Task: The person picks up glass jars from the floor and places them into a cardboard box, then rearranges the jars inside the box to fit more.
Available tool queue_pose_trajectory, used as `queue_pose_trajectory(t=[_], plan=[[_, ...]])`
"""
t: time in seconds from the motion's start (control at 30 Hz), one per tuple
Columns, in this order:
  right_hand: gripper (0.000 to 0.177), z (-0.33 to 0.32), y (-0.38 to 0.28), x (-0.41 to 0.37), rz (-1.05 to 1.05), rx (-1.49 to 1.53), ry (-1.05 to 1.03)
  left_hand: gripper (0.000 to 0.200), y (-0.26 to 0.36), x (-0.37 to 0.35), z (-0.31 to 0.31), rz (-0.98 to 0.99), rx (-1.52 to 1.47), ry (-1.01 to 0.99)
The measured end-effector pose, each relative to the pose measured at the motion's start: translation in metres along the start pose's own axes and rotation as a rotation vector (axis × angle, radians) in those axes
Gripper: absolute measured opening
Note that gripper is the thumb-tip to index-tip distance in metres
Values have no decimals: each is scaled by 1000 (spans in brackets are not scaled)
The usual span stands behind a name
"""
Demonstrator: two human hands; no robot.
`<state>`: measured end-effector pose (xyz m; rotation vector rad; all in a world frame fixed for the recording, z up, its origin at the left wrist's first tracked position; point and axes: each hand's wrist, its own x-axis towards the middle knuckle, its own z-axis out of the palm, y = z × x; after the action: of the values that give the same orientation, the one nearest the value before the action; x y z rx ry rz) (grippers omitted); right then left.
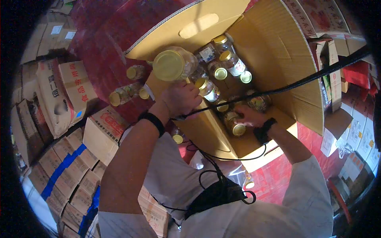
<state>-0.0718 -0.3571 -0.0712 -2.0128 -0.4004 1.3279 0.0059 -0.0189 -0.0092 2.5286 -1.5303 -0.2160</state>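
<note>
Jars (232,61), gold-lidded, packed against the far corner of the open cardboard box (285,59). Held over the box's near-left edge: an upper jar (172,65), clasped from below in the curled fingers of the left hand (180,99). Gripped by the right hand (248,116) at the near wall: a tilted jar (235,125). Seemingly mid-lift; next called for clearing the box's edge.

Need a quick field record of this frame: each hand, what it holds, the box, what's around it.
left hand: grips raised jar, gold lid toward camera, at the box edge
right hand: inside box, grips low jar
cardboard box: open, holds other jars
outside box: loose jars on red surface
left side: stacked cartons
</note>
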Motion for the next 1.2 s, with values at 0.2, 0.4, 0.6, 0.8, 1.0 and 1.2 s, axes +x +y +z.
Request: queue_pose_trajectory(t=[0.2, 0.4, 0.6, 0.8, 1.0, 1.2], plan=[[50, -38, -16, 83, -38, 126, 163, 25, -1, 4, -4, 13, 48, 6], [60, -24, -62, 154, -102, -123, 344, 12, 1, 5, -9, -4, 18, -6], [84, -2, -58, 188, 52, -184, 313, 10, 1, 1, 6, -10, -33, 86], [77, -26, -82, 154, -4, -183, 333, 11, 0, 0, 10, -2, -25, 29], [65, -31, -69, 86, -332, 65, 550, 20, -1, -1, 12, 17, 26, 45], [56, 17, -41, 55, -295, -331, 403, 21, 0, 2, 6, -20, -59, -17]])
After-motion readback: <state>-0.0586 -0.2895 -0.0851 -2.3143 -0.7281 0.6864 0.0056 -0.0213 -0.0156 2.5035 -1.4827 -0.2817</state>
